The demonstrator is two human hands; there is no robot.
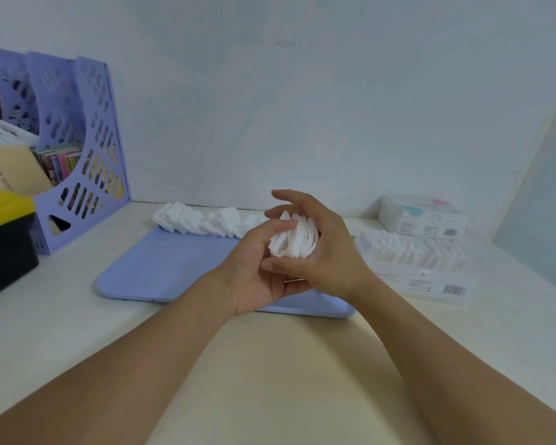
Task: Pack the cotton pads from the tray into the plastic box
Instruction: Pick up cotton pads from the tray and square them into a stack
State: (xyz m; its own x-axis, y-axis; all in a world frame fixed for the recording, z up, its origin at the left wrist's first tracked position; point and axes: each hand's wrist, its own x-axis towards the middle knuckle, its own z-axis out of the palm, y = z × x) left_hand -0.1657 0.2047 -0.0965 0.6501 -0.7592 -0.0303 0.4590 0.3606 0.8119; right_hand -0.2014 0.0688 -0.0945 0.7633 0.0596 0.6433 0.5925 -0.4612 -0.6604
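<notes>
Both hands meet over the blue tray (161, 271), and the tray left of them is bare. Behind them a row of cotton pads (203, 221) lines the wall. To their right sits the plastic box (411, 252), its top open.

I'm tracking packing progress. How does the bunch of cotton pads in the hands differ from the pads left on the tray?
The held bunch is gathered tight between the left hand and right hand, lifted above the tray; the row of pads lies spread along the tray's far edge, untouched. The bunch looks smaller than the row. Both are white.
</notes>
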